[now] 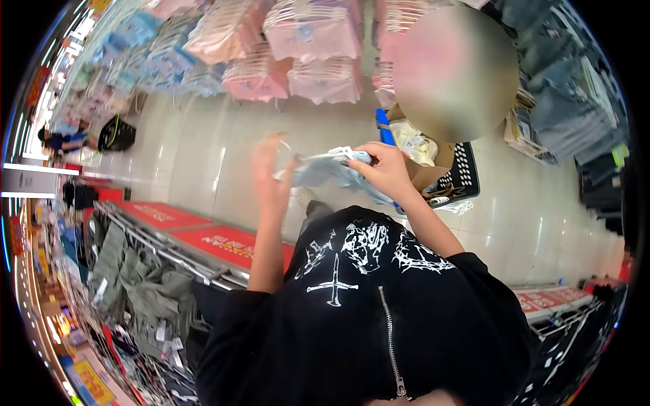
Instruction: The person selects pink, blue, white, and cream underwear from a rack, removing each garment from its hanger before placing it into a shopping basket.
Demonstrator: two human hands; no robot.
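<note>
In front of my black shirt, a light blue garment (327,172) stretches between my two hands. My right hand (384,169) is closed on its upper edge, where a white plastic clip piece (340,151) shows. My left hand (271,172) is at the garment's other end, smeared by motion. A white hanger hook (286,145) curves up beside its fingers. Whether those fingers grip the hanger or the cloth is not clear.
Right of my right hand stands a black basket cart (463,172) with a cardboard box (426,177) holding cream clothing (414,143). Pink garments (311,34) hang ahead. Racks with red signs (217,243) flank me. A large blurred round patch covers the upper right.
</note>
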